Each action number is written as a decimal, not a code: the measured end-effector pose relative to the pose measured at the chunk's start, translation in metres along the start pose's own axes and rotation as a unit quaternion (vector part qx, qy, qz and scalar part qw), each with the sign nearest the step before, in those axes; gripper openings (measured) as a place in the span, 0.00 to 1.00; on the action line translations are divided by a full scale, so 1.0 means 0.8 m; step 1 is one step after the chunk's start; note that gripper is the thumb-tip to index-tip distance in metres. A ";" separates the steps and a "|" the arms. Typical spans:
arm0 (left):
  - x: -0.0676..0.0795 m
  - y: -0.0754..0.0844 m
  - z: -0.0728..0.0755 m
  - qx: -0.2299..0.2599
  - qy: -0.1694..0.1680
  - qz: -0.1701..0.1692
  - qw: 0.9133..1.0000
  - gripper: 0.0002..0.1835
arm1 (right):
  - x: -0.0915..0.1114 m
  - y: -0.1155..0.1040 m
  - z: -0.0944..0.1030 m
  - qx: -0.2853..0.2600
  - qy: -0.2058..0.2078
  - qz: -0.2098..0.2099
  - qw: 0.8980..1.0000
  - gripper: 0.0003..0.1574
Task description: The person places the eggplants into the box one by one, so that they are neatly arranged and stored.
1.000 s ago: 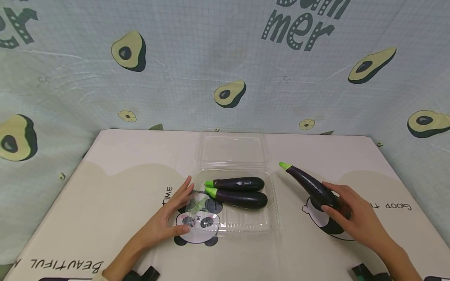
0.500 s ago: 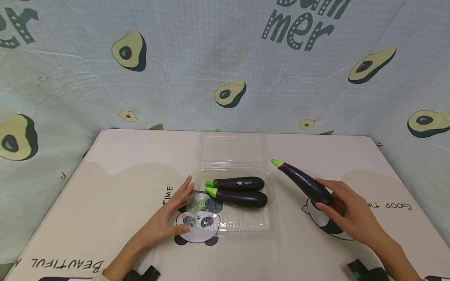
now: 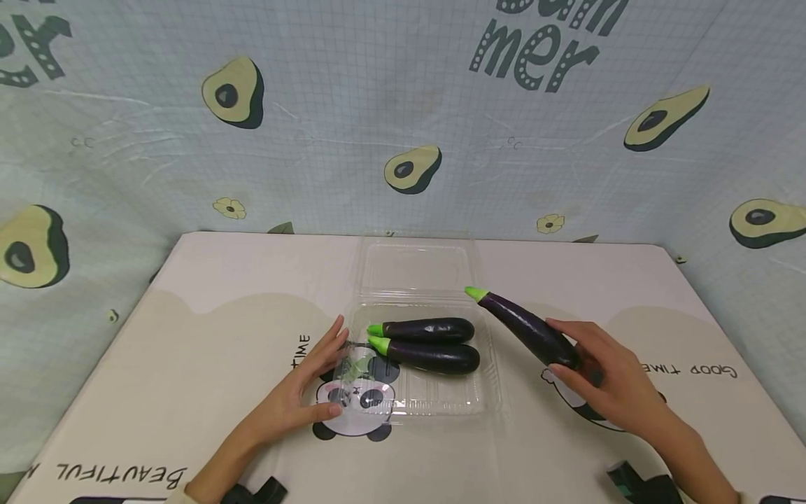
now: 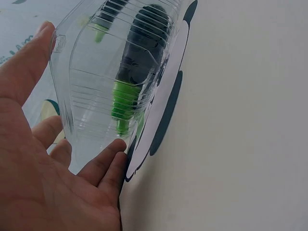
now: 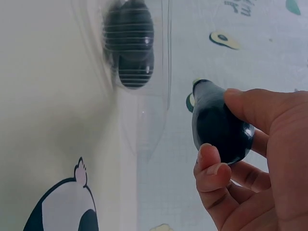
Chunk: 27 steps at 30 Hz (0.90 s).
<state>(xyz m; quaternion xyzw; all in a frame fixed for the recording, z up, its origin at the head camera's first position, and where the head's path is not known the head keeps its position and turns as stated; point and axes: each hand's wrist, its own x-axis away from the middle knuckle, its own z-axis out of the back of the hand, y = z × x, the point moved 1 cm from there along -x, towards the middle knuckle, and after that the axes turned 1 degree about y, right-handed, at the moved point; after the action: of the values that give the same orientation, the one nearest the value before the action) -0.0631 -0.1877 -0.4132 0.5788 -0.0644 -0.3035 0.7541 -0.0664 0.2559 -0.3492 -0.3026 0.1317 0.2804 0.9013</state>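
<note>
My right hand [image 3: 613, 381] grips the thick end of a dark purple eggplant [image 3: 525, 327], whose green stem tip points up and left. In the right wrist view the thumb and curled fingers wrap that eggplant [image 5: 219, 125]. A clear plastic clamshell box [image 3: 441, 406] stands with its lid folded back. Two eggplants lie side by side in it, the rear eggplant [image 3: 431, 328] and the front eggplant [image 3: 434, 357], stems to the left. My left hand [image 3: 296, 395] rests at the box's left side, fingers spread; in the left wrist view its fingertips touch the box wall [image 4: 72, 101].
The box's transparent lid [image 3: 418, 267] lies flat behind it, near the back edge of the table. A pale cover with panda prints [image 3: 355, 423] spreads over the table [image 3: 208, 378]. An avocado-print curtain [image 3: 327, 105] hangs behind and at both sides.
My right hand has carried the eggplant leftward, bringing its green tip over the right rear corner of the box. The left hand, the box and its two eggplants have stayed in place.
</note>
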 end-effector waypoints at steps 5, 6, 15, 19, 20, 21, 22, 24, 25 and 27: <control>0.000 -0.001 0.000 0.004 -0.001 -0.007 1.000 0.49 | -0.006 -0.006 -0.005 -0.016 -0.014 0.000 1.000 0.45; 0.000 -0.001 0.000 0.004 -0.001 -0.007 1.000 0.49 | -0.007 -0.007 -0.006 -0.018 -0.017 0.000 1.000 0.45; 0.000 -0.002 0.000 0.004 -0.002 -0.003 1.000 0.49 | -0.014 -0.016 -0.017 -0.031 -0.022 0.022 0.999 0.44; 0.000 -0.002 0.000 0.003 -0.001 -0.007 1.000 0.49 | -0.018 -0.023 -0.026 -0.045 -0.025 0.035 0.998 0.43; 0.000 -0.002 0.000 0.003 -0.001 -0.007 1.000 0.49 | -0.020 -0.024 -0.028 -0.052 -0.025 0.042 0.997 0.43; 0.000 -0.002 0.000 0.003 0.000 -0.007 1.000 0.49 | -0.021 -0.026 -0.031 -0.057 -0.025 0.046 0.997 0.42; 0.000 -0.002 0.000 0.002 0.000 -0.007 1.000 0.49 | -0.023 -0.027 -0.033 -0.061 -0.027 0.049 0.997 0.42; 0.000 -0.002 0.000 0.004 0.000 -0.006 1.000 0.49 | -0.025 -0.030 -0.036 -0.070 -0.032 0.050 0.996 0.41; 0.000 -0.002 0.000 0.004 0.000 -0.004 1.000 0.49 | -0.026 -0.031 -0.038 -0.074 -0.035 0.048 0.996 0.41; 0.000 -0.002 0.000 0.005 0.000 -0.002 1.000 0.49 | -0.027 -0.033 -0.041 -0.078 -0.044 0.038 0.995 0.41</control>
<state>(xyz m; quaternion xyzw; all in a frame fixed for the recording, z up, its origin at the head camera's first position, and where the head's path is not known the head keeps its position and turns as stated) -0.0636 -0.1882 -0.4148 0.5830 -0.0643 -0.3048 0.7504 -0.0705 0.2088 -0.3531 -0.3543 0.0807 0.3369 0.8686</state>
